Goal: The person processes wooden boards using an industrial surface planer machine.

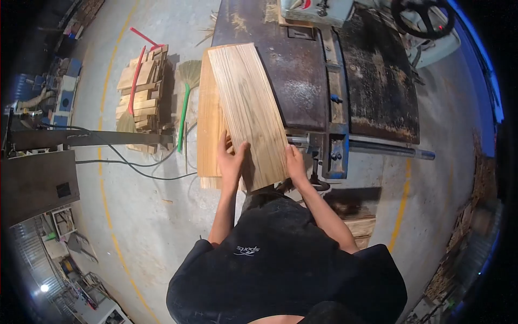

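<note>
A long, pale wooden board with streaky grain lies slanted in front of me, its near end close to my body. My left hand is at the board's left edge, thumb on the upper face; some of its fingers are partly hidden. Along the right edge, my right hand grips the board with the thumb up and the other fingers mostly out of sight. Beneath it, a yellower board shows on the left, with the end of another pale board below that.
A dark metal machine table stands ahead, with a blue-ended rail and a handwheel to the right. On the left are a stack of wood offcuts, a green-handled broom, a metal beam and cables on the floor.
</note>
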The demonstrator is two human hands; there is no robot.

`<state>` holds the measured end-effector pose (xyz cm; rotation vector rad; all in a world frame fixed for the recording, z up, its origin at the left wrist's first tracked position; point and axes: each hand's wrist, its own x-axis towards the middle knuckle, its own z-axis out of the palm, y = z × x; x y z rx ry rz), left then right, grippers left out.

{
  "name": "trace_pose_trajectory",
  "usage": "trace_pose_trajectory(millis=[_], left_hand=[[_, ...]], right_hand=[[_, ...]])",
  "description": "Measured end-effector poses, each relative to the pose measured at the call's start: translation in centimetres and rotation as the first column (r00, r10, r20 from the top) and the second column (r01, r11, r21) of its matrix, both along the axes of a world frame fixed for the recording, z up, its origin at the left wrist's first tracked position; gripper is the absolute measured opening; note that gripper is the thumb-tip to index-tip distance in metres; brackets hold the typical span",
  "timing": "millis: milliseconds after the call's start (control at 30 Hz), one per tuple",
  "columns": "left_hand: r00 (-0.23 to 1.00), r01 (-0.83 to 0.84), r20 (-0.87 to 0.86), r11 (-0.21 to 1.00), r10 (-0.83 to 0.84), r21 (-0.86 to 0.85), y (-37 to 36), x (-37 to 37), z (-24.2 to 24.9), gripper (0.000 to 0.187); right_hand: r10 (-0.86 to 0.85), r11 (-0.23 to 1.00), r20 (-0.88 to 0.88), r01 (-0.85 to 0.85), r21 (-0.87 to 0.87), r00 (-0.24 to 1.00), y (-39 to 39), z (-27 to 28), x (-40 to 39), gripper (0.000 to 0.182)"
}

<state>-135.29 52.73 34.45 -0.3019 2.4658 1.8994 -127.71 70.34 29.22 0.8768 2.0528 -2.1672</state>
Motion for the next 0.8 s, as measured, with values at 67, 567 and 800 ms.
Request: trace_pose_trajectory(millis=[67,567,800], left_hand=[[0.994,0.109,0.033,0.989,-0.106,-0.097,0.0,0.5,0.8,0.047],[0.439,0.173,0.351,-0.306,-0.827,-0.936,-1.3,-12.0,27.5,0.035],[0.059,-0.401,-0.043,0.016,-0.997,-0.916,3.3,-11.8,34.6,0.041]], right_hand=[[-0.005,1.0,-0.03,0.004,-0.028,1.0,0.6,-0.5,1.5,0.039],[0.51,0.326,-0.278,0.116,0.938,0.814,7.1,13.4,-6.9,0.101],[0.302,0.864,-0.273,-0.141,0.483,0.914,6.5,10.9,-7.8,0.05]])
